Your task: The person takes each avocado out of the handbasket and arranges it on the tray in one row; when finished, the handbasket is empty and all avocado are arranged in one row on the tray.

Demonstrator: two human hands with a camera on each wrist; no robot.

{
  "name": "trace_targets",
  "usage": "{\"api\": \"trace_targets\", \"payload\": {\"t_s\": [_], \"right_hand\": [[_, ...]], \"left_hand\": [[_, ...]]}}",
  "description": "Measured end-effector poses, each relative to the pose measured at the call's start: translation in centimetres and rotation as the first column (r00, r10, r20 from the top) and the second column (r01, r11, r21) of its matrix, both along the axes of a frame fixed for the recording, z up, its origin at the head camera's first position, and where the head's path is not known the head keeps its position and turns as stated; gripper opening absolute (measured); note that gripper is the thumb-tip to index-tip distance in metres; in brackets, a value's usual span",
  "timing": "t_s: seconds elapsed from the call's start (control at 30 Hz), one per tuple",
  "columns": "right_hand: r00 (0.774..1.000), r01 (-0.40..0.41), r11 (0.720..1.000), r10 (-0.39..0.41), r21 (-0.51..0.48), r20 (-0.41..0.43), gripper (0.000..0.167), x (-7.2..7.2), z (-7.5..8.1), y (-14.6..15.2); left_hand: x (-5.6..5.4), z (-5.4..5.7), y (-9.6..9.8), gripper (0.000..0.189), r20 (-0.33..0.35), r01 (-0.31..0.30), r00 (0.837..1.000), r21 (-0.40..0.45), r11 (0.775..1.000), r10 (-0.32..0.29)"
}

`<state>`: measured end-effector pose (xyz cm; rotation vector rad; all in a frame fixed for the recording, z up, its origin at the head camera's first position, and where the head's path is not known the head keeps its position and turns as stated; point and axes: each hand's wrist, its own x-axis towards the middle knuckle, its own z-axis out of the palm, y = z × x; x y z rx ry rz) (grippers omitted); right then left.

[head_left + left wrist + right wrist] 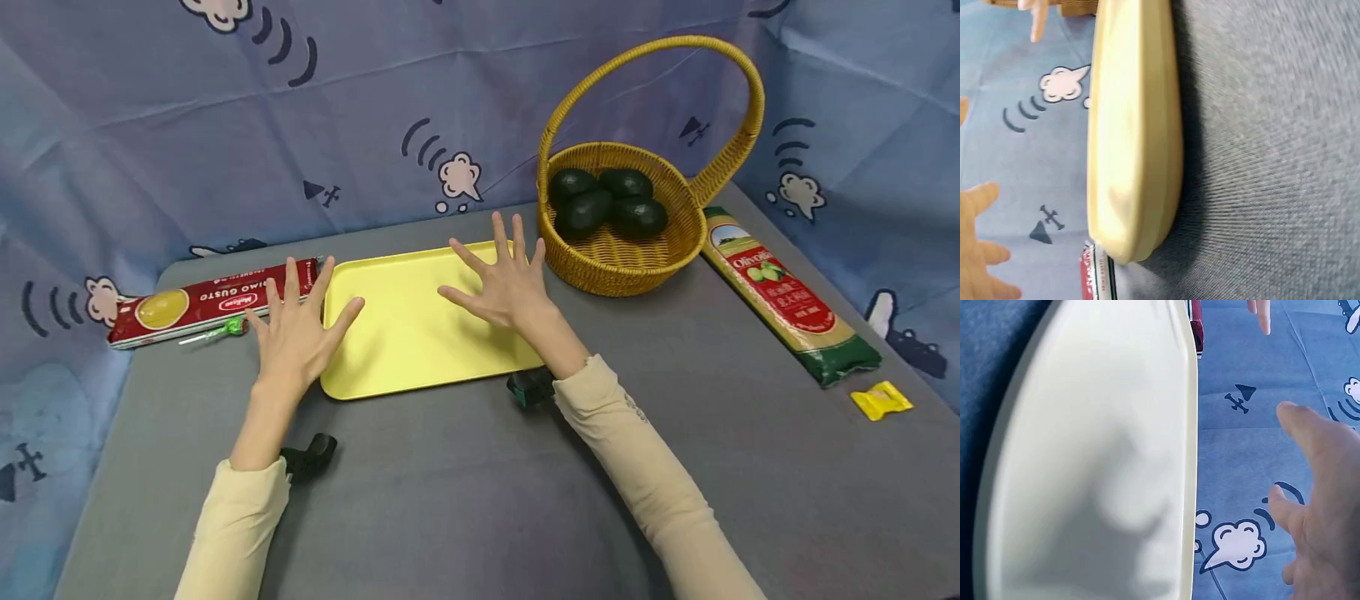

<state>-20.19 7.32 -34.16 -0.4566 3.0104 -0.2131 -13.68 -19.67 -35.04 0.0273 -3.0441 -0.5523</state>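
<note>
My left hand hovers with spread fingers by the left end of a yellow tray, holding nothing. Over the tray's right part, my right hand also has its fingers spread and is free of any object. In the left wrist view the tray appears edge-on, with part of the left hand at the side. The right wrist view shows the tray's inside with a hand's shadow on it, and the right hand above. Behind the left hand lies a red spaghetti packet.
A yellow wicker basket with a tall handle holds several avocados at the back right. To its right lie a green and gold pasta packet and a yellow wrapped candy. A green lollipop lies before the red packet.
</note>
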Motion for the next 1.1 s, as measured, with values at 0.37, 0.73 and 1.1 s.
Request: {"api": "trace_targets", "payload": {"t_s": [0.37, 0.73, 1.1], "right_hand": [[0.998, -0.067, 0.997, 0.066, -0.045, -0.018, 0.074, 1.3, 0.4, 0.6], [0.996, -0.088, 0.985, 0.09, -0.15, 0.007, 0.07, 2.8, 1.3, 3.3], [0.973, -0.14, 0.845, 0.214, -0.517, 0.087, 0.066, 3.3, 3.6, 7.9]], "left_hand": [[2.2, 0.6, -3.2, 0.083, 0.188, 0.27, 0.926, 0.278, 0.922, -0.328], [1.6, -0.3, -5.4, 0.073, 0.174, 0.43, 0.826, 0.421, 0.799, -0.536], [1.3, -1.1, -5.0, 0.066, 0.206, 0.426, 0.832, 0.357, 0.831, -0.515]]}}
